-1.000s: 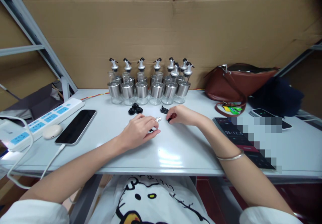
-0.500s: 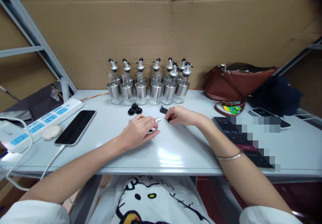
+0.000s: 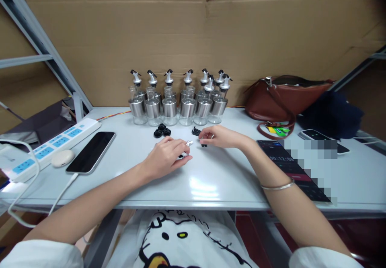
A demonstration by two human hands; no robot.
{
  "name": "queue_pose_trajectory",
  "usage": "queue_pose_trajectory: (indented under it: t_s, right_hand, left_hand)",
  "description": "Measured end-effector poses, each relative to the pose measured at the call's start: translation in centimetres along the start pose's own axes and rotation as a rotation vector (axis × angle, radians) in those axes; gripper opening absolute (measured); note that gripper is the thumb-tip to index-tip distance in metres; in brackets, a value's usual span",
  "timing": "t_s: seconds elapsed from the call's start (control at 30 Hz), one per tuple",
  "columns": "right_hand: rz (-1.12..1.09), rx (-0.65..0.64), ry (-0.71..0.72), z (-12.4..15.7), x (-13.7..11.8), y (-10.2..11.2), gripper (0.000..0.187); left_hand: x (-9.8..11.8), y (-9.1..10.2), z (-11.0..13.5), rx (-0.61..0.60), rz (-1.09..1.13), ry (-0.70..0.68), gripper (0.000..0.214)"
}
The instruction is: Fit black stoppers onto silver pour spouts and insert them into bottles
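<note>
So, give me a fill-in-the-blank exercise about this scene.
Clustered on the table are ___ round black pieces.
In the front row of bottles, ___ have pourers.
A bangle circles the ___ forearm.
The power strip lies nearer the ___ grip.

Missing words: three; two; right; left.

This seems a workshop — rowed bottles (image 3: 170, 109), cardboard backing (image 3: 187, 35).

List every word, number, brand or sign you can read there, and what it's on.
"00:12:0…": the dark timer screen at right; last digit unclear beside the pixelated patch.
White shirt: marks above the cartoon, too unclear to read.
Power strip: markings too small to read.
Green-and-yellow packet: print too small to read.
Bottles: no legible lettering.
</note>
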State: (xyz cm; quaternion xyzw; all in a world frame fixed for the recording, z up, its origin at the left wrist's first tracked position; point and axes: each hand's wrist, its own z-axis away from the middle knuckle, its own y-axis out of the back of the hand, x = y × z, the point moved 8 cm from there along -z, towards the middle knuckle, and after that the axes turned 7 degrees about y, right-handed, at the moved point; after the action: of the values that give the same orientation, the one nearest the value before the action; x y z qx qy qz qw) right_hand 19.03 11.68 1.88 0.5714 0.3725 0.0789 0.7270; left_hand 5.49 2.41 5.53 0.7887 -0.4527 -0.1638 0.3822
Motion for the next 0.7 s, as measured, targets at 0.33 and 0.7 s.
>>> queue_pose_trajectory:
  t_s: [0.33, 0.7]
  right_hand:
    - [-0.028, 0.030, 0.017, -0.07, 0.72, 0.36, 0.018]
    - [-0.033, 0.044, -0.031, -0.07, 0.57, 0.38, 0.014]
  left_hand:
    - [-0.07, 0.16, -0.01, 0.005, -0.002, 0.003, 0.011]
    - [-0.05, 0.18, -0.06, 0.013, -0.009, 0.000, 0.011]
